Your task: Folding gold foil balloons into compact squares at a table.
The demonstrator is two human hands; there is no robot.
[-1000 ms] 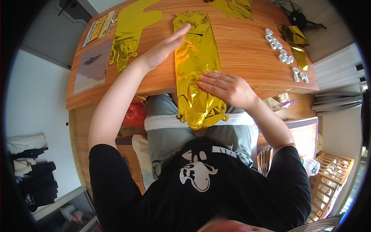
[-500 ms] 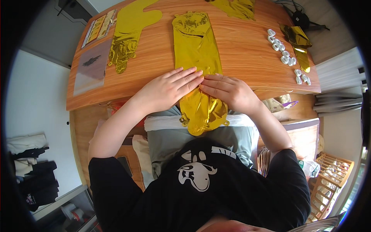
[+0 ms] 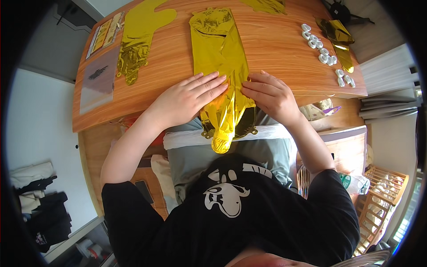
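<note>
Left hand (image 3: 189,95) back from far reach, now flat on gold foil balloon (image 3: 221,58) beside right hand (image 3: 271,94). Both hands open, palms pressing, grasping nothing. Balloon lies along desk (image 3: 275,42), near end hanging over edge. Looks like flattening air out.

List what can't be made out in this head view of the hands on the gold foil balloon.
- Gold foil balloon: the strip under the left hand and right hand is covered, so any crease or valve there is hidden.
- Its lower end hangs past the table edge; the back is unseen.
- Small white pieces: too small to identify.
- Gold foil piece at the top edge: cut off by the frame.
</note>
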